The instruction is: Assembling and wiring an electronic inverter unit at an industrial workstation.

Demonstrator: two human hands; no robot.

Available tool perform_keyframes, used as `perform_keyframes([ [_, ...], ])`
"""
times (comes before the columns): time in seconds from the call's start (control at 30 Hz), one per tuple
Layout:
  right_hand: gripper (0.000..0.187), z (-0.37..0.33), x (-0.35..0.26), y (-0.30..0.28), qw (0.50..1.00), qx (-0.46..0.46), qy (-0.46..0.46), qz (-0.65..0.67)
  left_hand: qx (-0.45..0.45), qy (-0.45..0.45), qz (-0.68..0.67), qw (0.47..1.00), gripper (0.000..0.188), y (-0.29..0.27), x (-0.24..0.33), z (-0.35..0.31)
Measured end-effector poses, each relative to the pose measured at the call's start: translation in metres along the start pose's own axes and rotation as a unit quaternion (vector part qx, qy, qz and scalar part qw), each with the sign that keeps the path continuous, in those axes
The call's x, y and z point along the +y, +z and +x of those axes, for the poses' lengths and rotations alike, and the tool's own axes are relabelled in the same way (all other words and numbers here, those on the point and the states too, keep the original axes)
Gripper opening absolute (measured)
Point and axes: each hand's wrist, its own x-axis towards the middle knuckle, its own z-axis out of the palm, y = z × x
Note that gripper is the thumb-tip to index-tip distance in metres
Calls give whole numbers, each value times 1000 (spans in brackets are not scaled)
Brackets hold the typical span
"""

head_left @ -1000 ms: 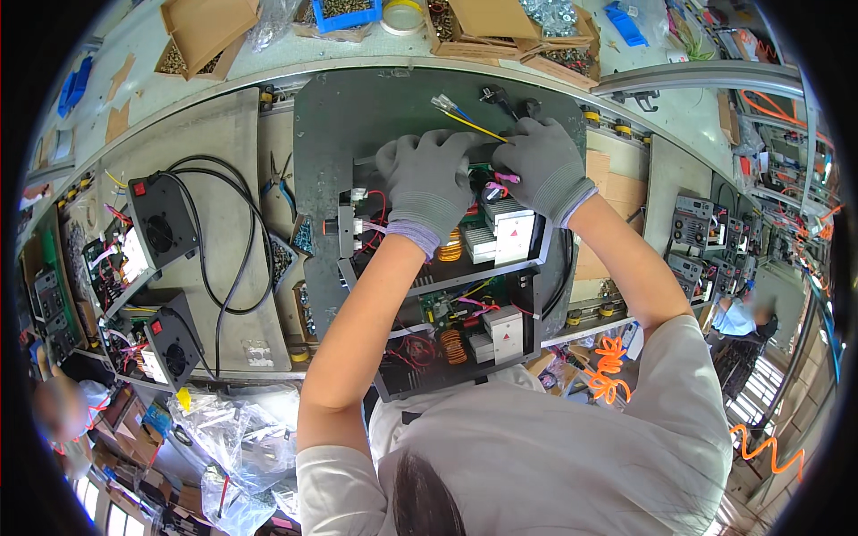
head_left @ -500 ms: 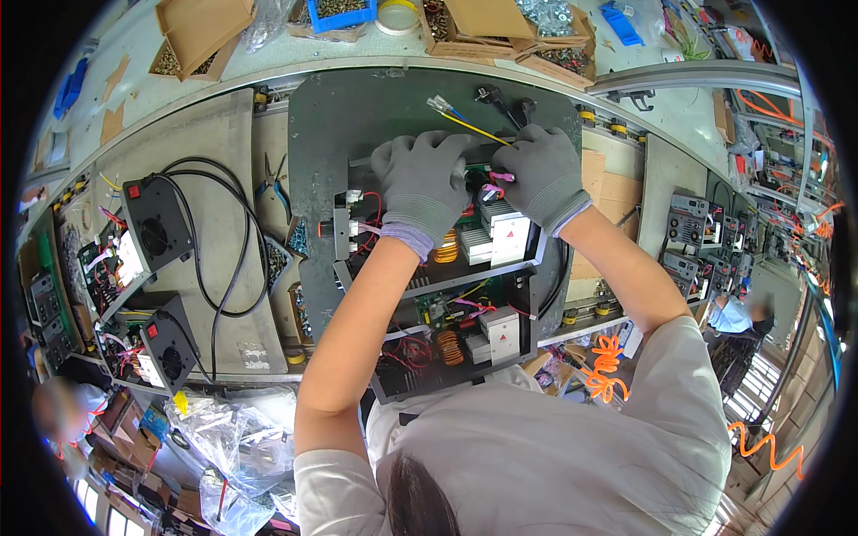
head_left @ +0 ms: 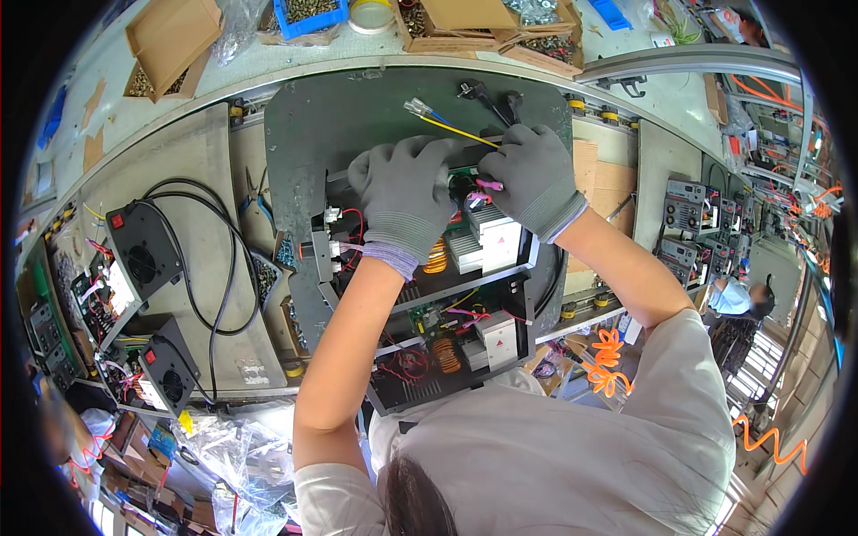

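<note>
My gloved left hand [head_left: 404,192] bends its fingers over the far edge of an open black metal chassis [head_left: 429,281]. Closed at that same edge, further right, is my gloved right hand [head_left: 532,183]; its fingertips hide whatever they pinch. Pink-sleeved wire connectors [head_left: 487,186] show beside its thumb. A yellow wire [head_left: 465,134] with clear connectors runs from under the right fingers across the dark board [head_left: 340,112]. Inside the chassis are a copper-wound coil [head_left: 435,256] and a silver heat sink [head_left: 502,239]. A second open chassis [head_left: 420,386] lies nearer to me.
A black plug [head_left: 472,89] lies behind my right hand. Two fan-fitted units [head_left: 147,246] with looped black cable [head_left: 239,259] stand at left, near pliers [head_left: 259,196]. Screw-filled boxes [head_left: 308,13] line the far bench. Finished-looking units [head_left: 686,205] sit at right. An orange coiled hose [head_left: 608,362] hangs nearby.
The whole view has shifted slightly, so the bench appears further left. Both hands stay at the chassis's far edge, with only small finger movement.
</note>
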Motion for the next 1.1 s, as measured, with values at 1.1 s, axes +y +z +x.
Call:
perform_keyframes([
  [1.1, 13, 22, 2, -9, 991, -126, -38, -4, -61, -34, -34, 997, 47, 1, -2, 2],
])
